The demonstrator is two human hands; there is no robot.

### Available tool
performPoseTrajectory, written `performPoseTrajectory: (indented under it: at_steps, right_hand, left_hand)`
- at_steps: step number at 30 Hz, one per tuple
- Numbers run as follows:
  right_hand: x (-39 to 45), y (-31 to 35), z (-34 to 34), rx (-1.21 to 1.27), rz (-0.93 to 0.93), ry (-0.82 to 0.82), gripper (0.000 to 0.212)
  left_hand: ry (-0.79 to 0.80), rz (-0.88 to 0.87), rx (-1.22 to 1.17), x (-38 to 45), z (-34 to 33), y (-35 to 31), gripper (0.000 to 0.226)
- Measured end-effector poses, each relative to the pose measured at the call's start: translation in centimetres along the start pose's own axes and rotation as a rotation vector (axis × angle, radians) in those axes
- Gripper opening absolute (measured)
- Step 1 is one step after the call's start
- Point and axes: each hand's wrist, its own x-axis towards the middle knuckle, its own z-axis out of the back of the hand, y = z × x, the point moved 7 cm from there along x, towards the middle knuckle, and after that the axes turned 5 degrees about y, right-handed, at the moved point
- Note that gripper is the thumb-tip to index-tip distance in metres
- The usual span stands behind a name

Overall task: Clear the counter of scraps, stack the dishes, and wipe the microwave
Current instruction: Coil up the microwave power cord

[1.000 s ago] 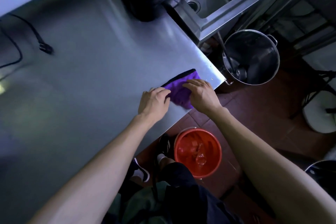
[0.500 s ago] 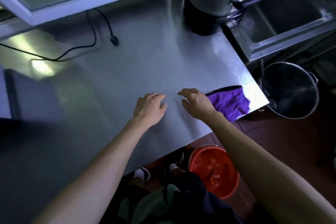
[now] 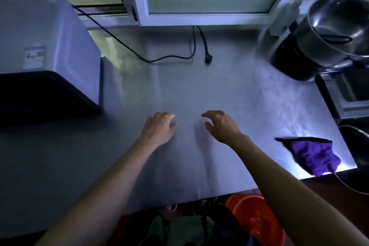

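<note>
Both my left hand [image 3: 158, 129] and right hand [image 3: 220, 126] hover loose and empty over the steel worktop [image 3: 199, 90]. The purple cloth [image 3: 313, 156] sits at the right corner, half over the edge, so it might slide off before the grey microwave [image 3: 50, 50] gets wiped.

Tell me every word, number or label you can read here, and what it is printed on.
No text here can be read.
Sticker on top of the microwave: pale with a blue band, its print too blurred and small to make out.
Cooking pot, purple cloth, red bucket and counter: no lettering visible.
</note>
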Motion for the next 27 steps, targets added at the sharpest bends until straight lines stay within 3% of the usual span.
performPoseTrajectory:
  at_steps: [7, 27]
  right_hand:
    - [4.0, 4.6, 0.0, -0.065, 0.04, 0.0, 0.041]
    - [22.8, 5.9, 6.8, -0.135, 0.141, -0.036, 0.046]
  left_hand:
    - [0.009, 0.037, -0.059, 0.8, 2.0, 4.8, 0.04]
    - [-0.036, 0.059, -0.063, 15.9, 10.3, 6.1, 0.05]
